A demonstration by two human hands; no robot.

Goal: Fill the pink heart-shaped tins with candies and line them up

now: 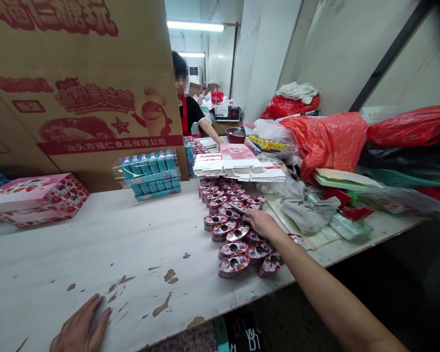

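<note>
My left hand (81, 326) lies on the white table (132, 254) near its front left, fingers stretched out and holding nothing. Over the rows of small oval pink packs, my right hand (258, 221) is closed on a thin, flat, greyish object (238, 209); its exact kind does not show. The oval packs (234, 264) have strawberry labels and a dark round spot on top. Part of their rows is hidden under my right hand and forearm. Beyond them lies a stack of flat white and pink cartons (238, 166).
A large brown cardboard box (95, 63) stands at the back left, with blue packs in clear wrap (150, 173) in front. A pink strawberry box (40, 198) sits far left. Red plastic bags (326, 142) and a grey cloth (310, 210) crowd the right. A co-worker's hand (218, 140) reaches the cartons.
</note>
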